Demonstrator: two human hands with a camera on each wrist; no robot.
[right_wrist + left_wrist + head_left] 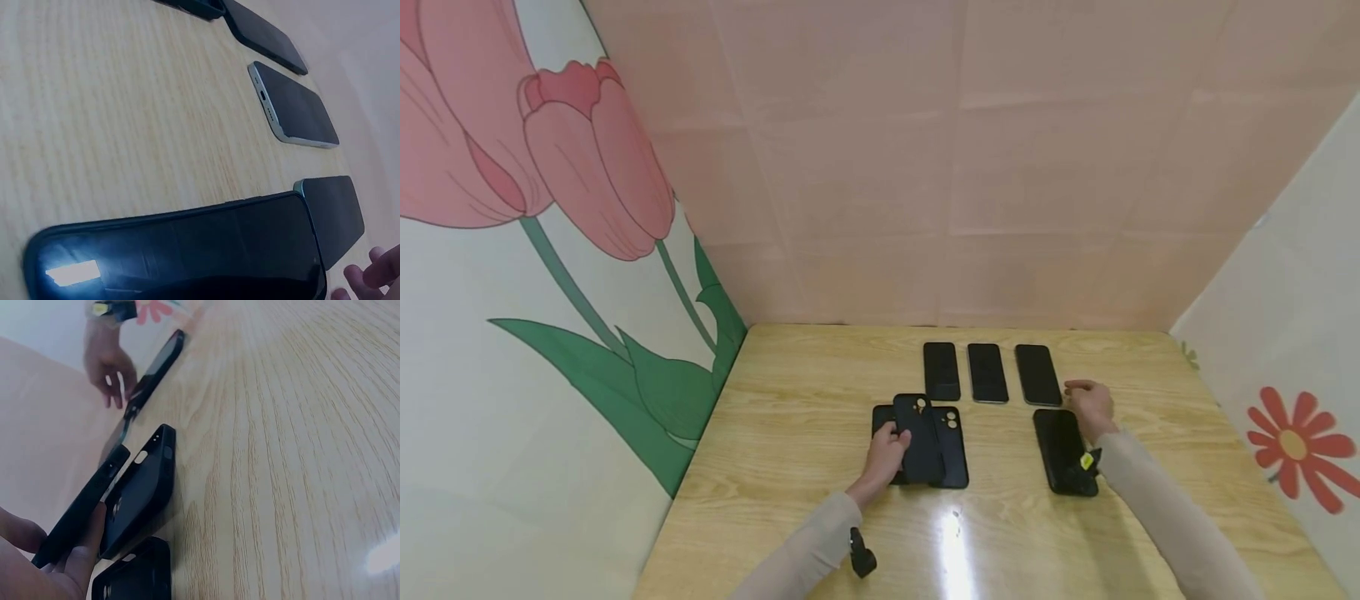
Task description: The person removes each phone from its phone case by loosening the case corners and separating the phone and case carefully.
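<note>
My left hand (886, 457) pinches a black phone case (922, 454) between thumb and fingers, tilted in the left wrist view. Beneath it two more black cases lie on the table, one to the right (956, 458) and one partly covered at the left (881, 417). On the right side my right hand (1092, 407) hovers with loosely bent fingers and holds nothing. Nearest to it are a black-rimmed phone (1060, 450), screen up, and the rightmost phone (1038, 375) of the back row. The right wrist view shows only some of its fingertips (355, 279).
Two other phones, one at the left (942, 372) and one in the middle (987, 372), complete the back row, screens up. The wooden table (790, 417) ends at a pink back wall (850, 167). Flower-printed walls stand left (490, 417) and right (1315, 333).
</note>
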